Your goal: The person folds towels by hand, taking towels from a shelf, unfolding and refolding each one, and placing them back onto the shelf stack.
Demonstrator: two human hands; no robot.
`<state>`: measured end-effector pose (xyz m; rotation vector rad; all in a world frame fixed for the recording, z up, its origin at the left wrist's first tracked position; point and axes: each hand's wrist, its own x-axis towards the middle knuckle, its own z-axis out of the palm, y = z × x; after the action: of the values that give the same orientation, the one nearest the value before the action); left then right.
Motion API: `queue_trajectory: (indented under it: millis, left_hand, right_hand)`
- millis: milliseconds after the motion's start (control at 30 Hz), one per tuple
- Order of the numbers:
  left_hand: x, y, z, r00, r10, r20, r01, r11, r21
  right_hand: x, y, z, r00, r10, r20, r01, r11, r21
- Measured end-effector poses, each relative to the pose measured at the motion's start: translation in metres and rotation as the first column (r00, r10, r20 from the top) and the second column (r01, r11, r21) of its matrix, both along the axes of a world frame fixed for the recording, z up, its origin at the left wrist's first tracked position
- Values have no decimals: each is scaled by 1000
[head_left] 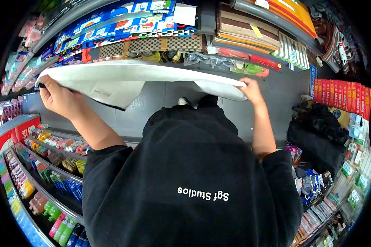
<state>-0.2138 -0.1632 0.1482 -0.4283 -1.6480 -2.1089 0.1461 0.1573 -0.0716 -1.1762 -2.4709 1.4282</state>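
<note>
A white sheet of cloth (pixel 140 73) is stretched out in front of me at about waist height. Its front part folds down into a flap on the left, which bears small dark lettering and a dark edge. My left hand (pixel 61 98) grips the cloth's left end between thumb and fingers. At the opposite end, my right hand (pixel 252 91) pinches the corner with closed fingers. The middle sags slightly between both hands, and whether it is a towel or a mat I cannot tell.
Ahead stand shelves with folded blue printed textiles (pixel 123 26) and stacked brown mats (pixel 247 29). Packaged goods fill a curved shelf (pixel 49 164) at my left. Red boxes (pixel 344 95) and a black bag-like heap (pixel 317 131) are on the right. Grey tiled floor (pixel 165 101) lies below.
</note>
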Motion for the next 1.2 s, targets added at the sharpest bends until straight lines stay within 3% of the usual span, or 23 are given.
queue_trajectory:
  millis: [67, 133, 167, 200, 300, 333, 400, 467, 500, 533, 600, 667, 733, 933, 967, 1000, 1033, 1067, 1100, 1133, 1167, 1200]
  left_hand:
    - [-5, -7, -2, 999, 37, 36, -36, 999, -16]
    - [-15, -17, -4, 996, 29, 82, -31, 999, 24]
    - [-20, -24, -6, 995, 54, 82, -54, 999, 1]
    - [-23, -30, -8, 993, 81, 81, -79, 997, -23]
    - [-26, -35, -14, 991, 136, 13, -135, 989, -62]
    - [-28, -38, -16, 990, 140, 9, -139, 989, -59]
    - [-32, -43, -20, 971, 240, -19, -231, 906, -354]
    - [-39, -41, -25, 976, 216, -22, -212, 926, -313]
    - [-41, -40, -27, 980, 196, 32, -182, 951, -249]
    - [-43, -39, -28, 982, 171, 84, -154, 971, -182]
    - [-49, -39, -38, 982, 130, 140, -115, 987, -113]
    - [-54, -38, -48, 967, 126, 220, -117, 992, -57]
    - [-53, -31, -50, 955, 74, 286, -101, 992, 80]
    - [-58, -41, -50, 979, 17, 202, -50, 986, 159]
    - [-56, -42, -43, 988, 100, 121, -120, 978, 169]
    - [-54, -43, -35, 982, 184, 42, -188, 965, 185]
    - [-53, -46, -27, 981, 190, 28, -190, 947, 260]
    - [-51, -48, -21, 932, 354, -75, -334, 922, 199]
    - [-65, -65, -28, 974, -20, -226, 94, 943, 320]
    - [-79, -84, -40, 841, -358, -406, 507, 785, 356]
    - [-91, -76, -49, 782, -407, -472, 612, 644, 459]
    - [-110, -64, -61, 643, -625, -443, 763, 474, 440]
  right_hand:
    - [16, 5, 11, 997, -57, -59, 66, 986, 156]
    - [35, 17, 15, 988, -153, 32, 152, 988, 24]
    - [45, 22, 11, 984, -179, -5, 179, 983, 38]
    - [52, 24, 10, 966, -228, -124, 223, 973, -54]
    - [68, 28, 25, 951, -297, -87, 294, 955, -47]
    - [75, 32, 26, 940, -301, -162, 297, 954, -46]
    - [80, 37, 33, 923, -300, -242, 299, 953, -42]
    - [82, 40, 47, 733, -567, -375, 422, 812, -403]
    - [87, 44, 49, 655, -634, -411, 405, 754, -518]
    - [88, 50, 50, 582, -625, -520, 269, 751, -603]
    - [83, 51, 69, 443, -659, -608, 168, 727, -666]
    - [60, 43, 101, 302, -713, -633, 245, 700, -671]
    - [58, 48, 115, 280, -733, -620, 351, 679, -644]
    - [60, 60, 161, 195, -652, -733, 556, 689, -466]
    - [67, 60, 175, 199, -606, -770, 554, 718, -422]
    - [84, 64, 182, 210, -536, -817, 437, 799, -412]
    - [86, 59, 201, 199, -434, -879, 433, 843, -319]
    - [85, 56, 220, 175, -225, -958, 64, 974, -217]
    - [81, 52, 238, 67, -174, -983, -67, 982, -178]
    - [75, 47, 252, -48, -136, -990, -192, 974, -124]
    - [64, 44, 263, -118, -156, -981, -327, 939, -110]
    - [53, 46, 268, -184, -184, -965, -454, 887, -83]
